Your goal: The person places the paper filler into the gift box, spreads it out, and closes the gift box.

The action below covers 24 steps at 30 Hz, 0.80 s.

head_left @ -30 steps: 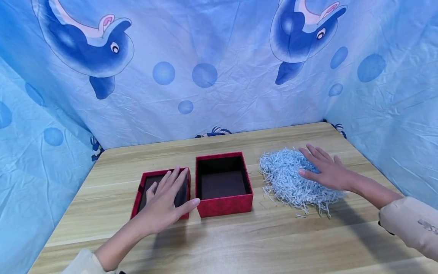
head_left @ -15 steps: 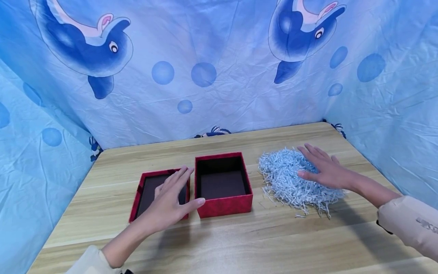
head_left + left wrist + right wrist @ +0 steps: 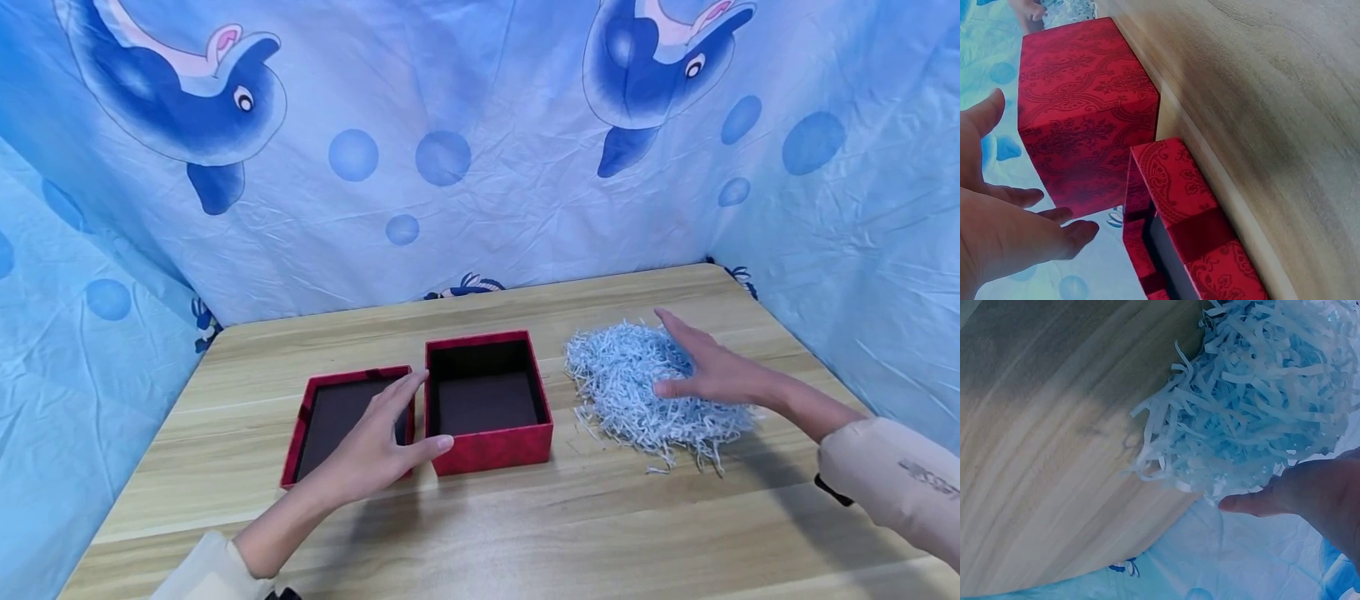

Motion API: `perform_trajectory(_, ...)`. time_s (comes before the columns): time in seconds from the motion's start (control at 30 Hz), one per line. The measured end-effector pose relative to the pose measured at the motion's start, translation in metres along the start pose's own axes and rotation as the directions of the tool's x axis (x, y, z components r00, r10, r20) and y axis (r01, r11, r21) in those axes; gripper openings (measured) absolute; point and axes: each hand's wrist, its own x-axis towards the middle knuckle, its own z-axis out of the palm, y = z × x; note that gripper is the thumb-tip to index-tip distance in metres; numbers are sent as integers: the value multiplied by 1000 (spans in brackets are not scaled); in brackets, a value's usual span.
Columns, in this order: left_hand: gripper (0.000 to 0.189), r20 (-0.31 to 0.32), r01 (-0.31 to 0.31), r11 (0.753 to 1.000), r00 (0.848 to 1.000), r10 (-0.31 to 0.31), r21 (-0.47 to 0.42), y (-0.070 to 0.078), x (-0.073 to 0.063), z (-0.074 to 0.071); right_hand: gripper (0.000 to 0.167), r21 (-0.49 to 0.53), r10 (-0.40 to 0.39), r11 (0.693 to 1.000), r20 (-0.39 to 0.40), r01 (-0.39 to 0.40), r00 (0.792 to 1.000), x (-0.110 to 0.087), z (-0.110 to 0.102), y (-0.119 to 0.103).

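A red patterned box (image 3: 495, 448) with a dark inside stands open-topped in mid-table. Left of it lies its shallower red lid (image 3: 330, 417), inside facing up and partly hidden by my left hand (image 3: 367, 458). That hand hovers over the lid's right side, fingers extended and thumb apart, near the box's left wall; in the left wrist view a gap shows between the hand and the box (image 3: 1088, 94). A heap of pale blue shredded paper (image 3: 618, 379) lies on the right. Over its right part is my right hand (image 3: 712, 371), thumb spread from the fingers, holding nothing; whether it touches the paper I cannot tell.
The wooden table (image 3: 510, 533) has a back edge against a blue dolphin-print cloth (image 3: 525, 217), which also hangs along both sides. A few loose paper strands (image 3: 660, 470) lie in front of the heap.
My left hand has shifted slightly right, off the lid's middle toward the box, and turned more edge-on. My right hand has turned so its fingers line up behind one another. Box, lid and paper stay put.
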Motion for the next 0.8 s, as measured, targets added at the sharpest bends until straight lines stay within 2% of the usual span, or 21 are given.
perform_trajectory(0.17,90,16,19,999,1000,-19,-47,-1,2,2,114,98,18,995,32,-21,999,2,3,3)
perform_trajectory(0.43,79,17,10,989,1000,-7,-146,-2,3,2,119,134,40,990,49,-46,998,3,5,5)
perform_trajectory(0.67,79,29,14,947,1000,-5,-321,-6,5,5,122,158,35,986,67,-46,997,5,8,10)
perform_trajectory(0.8,81,40,35,930,999,-22,-366,-6,7,5,123,159,28,987,72,-39,997,5,11,11)
